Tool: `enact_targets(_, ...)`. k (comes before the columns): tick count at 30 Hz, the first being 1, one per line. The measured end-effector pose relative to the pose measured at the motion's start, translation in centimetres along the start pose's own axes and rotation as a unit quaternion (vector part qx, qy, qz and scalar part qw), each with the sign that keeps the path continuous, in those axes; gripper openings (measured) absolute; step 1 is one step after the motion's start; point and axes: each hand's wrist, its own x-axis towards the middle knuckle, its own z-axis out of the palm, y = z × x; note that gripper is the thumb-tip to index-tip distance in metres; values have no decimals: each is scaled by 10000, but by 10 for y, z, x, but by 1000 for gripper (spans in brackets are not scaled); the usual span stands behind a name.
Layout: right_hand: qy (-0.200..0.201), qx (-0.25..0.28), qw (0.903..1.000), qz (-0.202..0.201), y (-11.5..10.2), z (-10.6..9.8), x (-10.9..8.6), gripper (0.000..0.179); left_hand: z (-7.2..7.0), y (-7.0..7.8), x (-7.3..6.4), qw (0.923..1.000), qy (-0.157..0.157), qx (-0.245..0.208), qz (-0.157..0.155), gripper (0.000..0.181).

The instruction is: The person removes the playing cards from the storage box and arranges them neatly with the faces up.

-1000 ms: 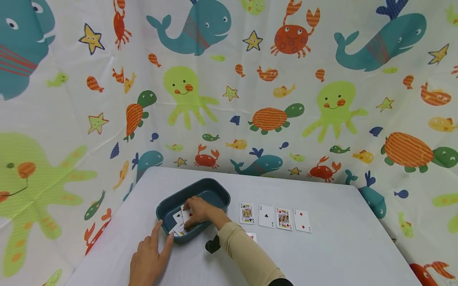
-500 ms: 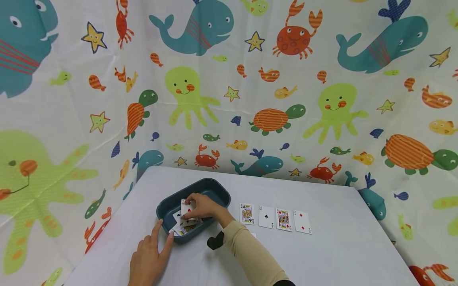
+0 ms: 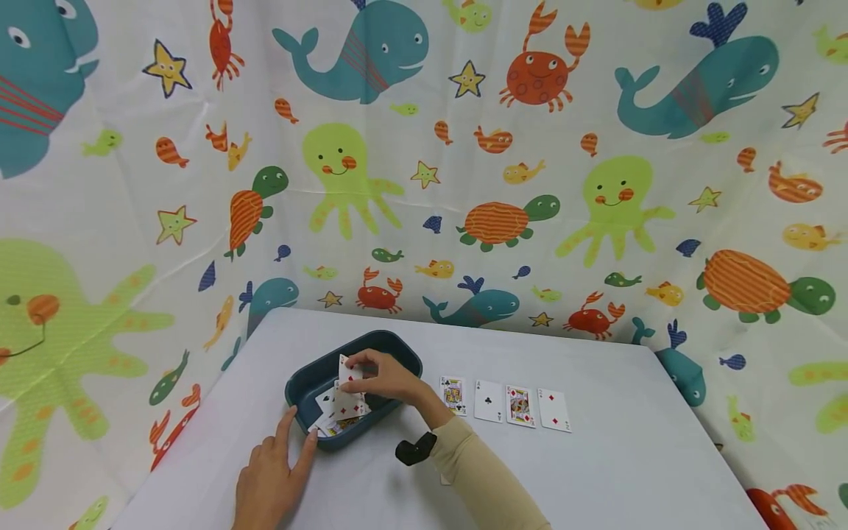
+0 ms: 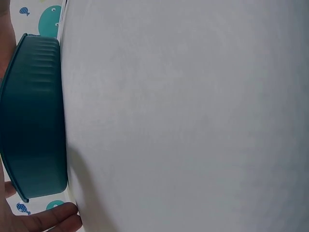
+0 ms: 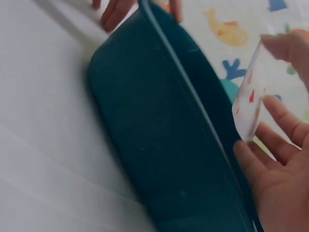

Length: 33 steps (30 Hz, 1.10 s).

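Observation:
A dark teal tray [image 3: 405, 348] stands on the white table, with several loose playing cards [image 3: 349, 406] at its near-left end. My right hand [image 3: 392, 377] is over the tray and pinches a playing card [image 3: 347, 370] between thumb and fingers. Red pips show on the face of this card in the right wrist view, where it stands tilted above the tray's rim. My left hand [image 3: 270, 475] is at the tray's near-left corner, fingers spread and fairly straight, index finger and thumb tips at the rim.
Right of the tray lie a king of clubs [image 3: 453, 395], a clubs card [image 3: 488, 401], a red king [image 3: 520, 405] and a diamonds card [image 3: 553, 410] in a row. Another card [image 3: 445, 479] is mostly hidden by my right sleeve [image 3: 486, 475]. A sea-animal curtain [image 3: 397, 162] hangs behind the table.
My right hand has picked a card off the cards in the tray and lifted it, drawing slightly back to the right. The left hand stays at the rim.

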Motion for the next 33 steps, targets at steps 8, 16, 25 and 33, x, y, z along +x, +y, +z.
enact_targets(8, 154, 1050, 9943, -113, 4, -8, -18, 39, 3, 0, -1, 10000, 80, 35, -36, 76)
enact_targets(16, 40, 1967, 9794, -464, 2, -22, -50, 42, 3, 1, 0, 9999, 103, 34, -89, 76)
enact_targets(25, -33, 2871, 9513, -1124, 13, -45, -94, 58, 2, 2, 1, 10000, 49, 21, -43, 77)
enact_targets(33, 299, 2610, 9583, -1126, 27, -59, -136, 49, 1, 2, 1, 10000, -13, 19, -72, 78)
